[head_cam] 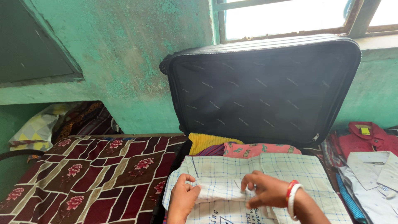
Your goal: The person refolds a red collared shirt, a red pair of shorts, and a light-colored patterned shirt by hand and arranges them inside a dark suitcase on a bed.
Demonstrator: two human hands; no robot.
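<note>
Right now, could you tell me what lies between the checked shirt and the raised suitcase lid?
In the head view, a yellow garment and a pink patterned one lie between the checked shirt and the suitcase lid.

Bare hands, no sleeves; red & white bangles [293, 191] on rt wrist.

Small yellow tag [365, 130] on red shirt [365, 143] collar, right.

White blue-checked shirt [265, 174], black suitcase [265, 87], maroon floral bedsheet [91, 174], seemingly red shirt [365, 139].
</note>
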